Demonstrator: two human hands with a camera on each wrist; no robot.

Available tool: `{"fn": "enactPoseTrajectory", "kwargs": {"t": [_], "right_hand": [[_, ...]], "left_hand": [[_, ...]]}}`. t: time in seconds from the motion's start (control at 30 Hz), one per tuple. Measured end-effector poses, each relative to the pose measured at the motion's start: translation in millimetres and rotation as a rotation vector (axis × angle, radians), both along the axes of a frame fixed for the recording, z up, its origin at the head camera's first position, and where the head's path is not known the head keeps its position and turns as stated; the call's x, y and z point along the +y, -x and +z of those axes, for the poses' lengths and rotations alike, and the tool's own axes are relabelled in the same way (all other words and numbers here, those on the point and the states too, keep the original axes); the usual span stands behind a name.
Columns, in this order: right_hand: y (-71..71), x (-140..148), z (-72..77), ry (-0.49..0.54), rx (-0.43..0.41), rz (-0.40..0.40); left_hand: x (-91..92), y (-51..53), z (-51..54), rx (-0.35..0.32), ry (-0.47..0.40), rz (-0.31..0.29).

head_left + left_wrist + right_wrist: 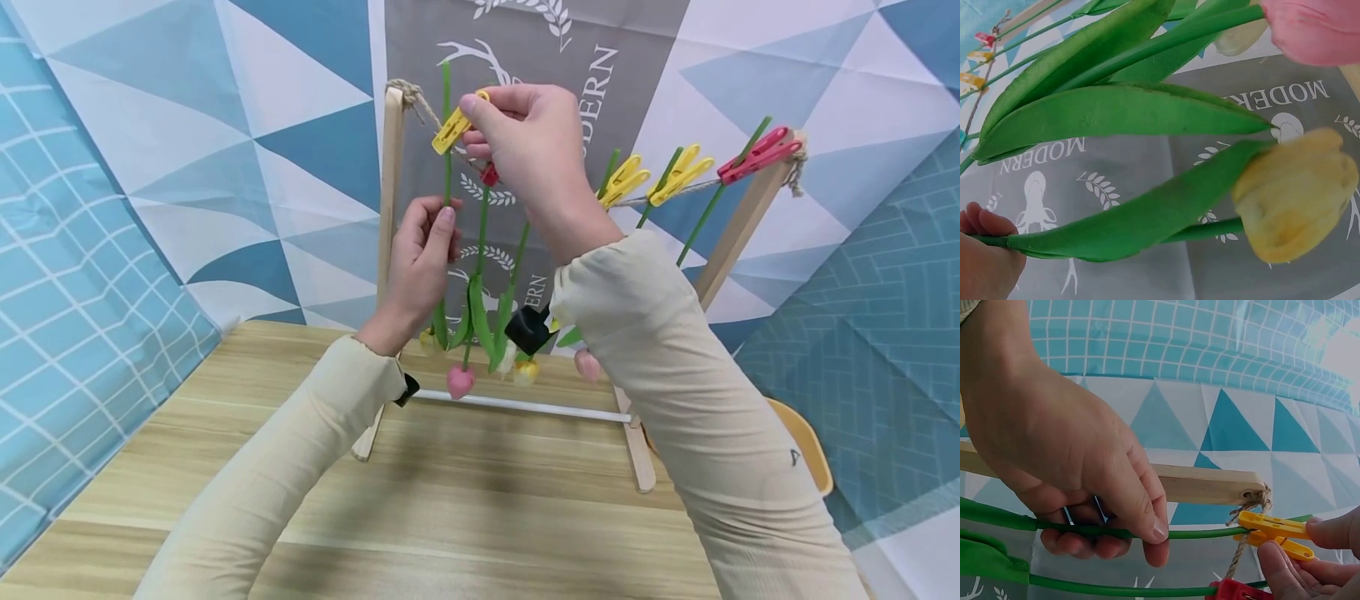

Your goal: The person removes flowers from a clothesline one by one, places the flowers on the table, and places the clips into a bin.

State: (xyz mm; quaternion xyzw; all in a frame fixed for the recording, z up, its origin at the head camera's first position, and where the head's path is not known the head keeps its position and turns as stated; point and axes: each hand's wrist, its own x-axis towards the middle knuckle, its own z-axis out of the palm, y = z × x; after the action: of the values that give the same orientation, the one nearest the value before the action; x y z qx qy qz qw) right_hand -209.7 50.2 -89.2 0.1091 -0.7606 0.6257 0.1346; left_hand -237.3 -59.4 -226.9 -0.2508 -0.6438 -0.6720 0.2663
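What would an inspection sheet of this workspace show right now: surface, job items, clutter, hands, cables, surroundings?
Surface: wood-grain table.
Job's things: yellow clothespin at the rope, against the stem of a yellow tulip; whether it clamps is unclear. Other tulips hang from the rope, tied to a wooden frame.
Clutter: nothing seen.
Hands: left hand holds that stem; right hand pinches the clothespin.
Cables: nothing seen.
Surroundings: patterned backdrops; partly hidden yellow curved object at right.

L sleeve (277, 483): cream, lower L of frame, wrinkled, sm. blk tab (407, 390) at cuff (371, 367) | R sleeve (690, 392): same cream, lower R, bunched R cuff (596, 271), blk block (528, 330) beside, sm. dk mark (795, 457) below
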Motion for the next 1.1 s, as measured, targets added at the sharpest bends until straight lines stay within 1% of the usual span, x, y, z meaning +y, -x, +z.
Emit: {"fn": "enactPoseTrajectory", "kwargs": {"t": [0.13,0.33,0.53,0.67,0.83,0.93,1.1], "right_hand": [[0.5,-0.3,-0.6,-0.004,-0.004,-0.004],[1.1,-0.6,-2.6,-0.01,0.023,-0.005],[0.3,-0.9,-4.5,-0.016,0.049,-0.011],[0.8,-0.3,-6.0,-0.005,0.054,-0.015],[1.6,0.6,-8.8,0.028,0.088,-0.019],[0.7,1.8,-9.9,0.064,0.108,-0.028],[-1.7,4.1,-9.3,0.107,0.163,-0.035]], "left_hand": [[0.2,1.4,0.1,0.017,0.001,0.008],[0.6,3.6,-0.7,0.043,0.005,0.012],[1.0,4.7,-2.1,0.05,0.001,0.016],[1.4,4.9,-2.1,0.056,0.003,0.017],[1.3,5.1,-2.2,0.071,0.015,0.021],[0.5,4.8,-3.1,0.064,0.039,0.031],[-2.0,3.6,-6.6,0.026,0.086,0.047]]}}
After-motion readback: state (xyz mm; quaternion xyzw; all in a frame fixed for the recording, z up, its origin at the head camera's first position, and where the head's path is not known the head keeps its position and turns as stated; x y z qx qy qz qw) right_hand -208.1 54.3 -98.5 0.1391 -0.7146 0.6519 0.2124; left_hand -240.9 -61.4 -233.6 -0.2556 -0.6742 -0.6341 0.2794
